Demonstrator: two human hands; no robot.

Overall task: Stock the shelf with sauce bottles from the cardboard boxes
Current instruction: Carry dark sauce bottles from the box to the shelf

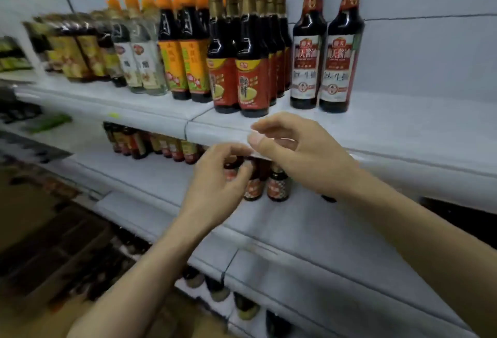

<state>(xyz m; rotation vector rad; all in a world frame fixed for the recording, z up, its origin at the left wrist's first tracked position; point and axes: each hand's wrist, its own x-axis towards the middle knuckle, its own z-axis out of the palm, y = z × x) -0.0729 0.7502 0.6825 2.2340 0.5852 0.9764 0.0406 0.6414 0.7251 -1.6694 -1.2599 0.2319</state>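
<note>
Sauce bottles (333, 50) stand upright on the shelf (390, 133) just above both hands, the right hand (295, 149) nearer and pinching its front strip, the left hand (217, 176) loosely curled, empty.

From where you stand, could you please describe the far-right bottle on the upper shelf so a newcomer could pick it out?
Find the upper shelf above both hands. Follow its bottle row rightwards to the last pair, dark with white-and-red labels. The far-right bottle is the end one, with bare shelf beyond it.
</note>
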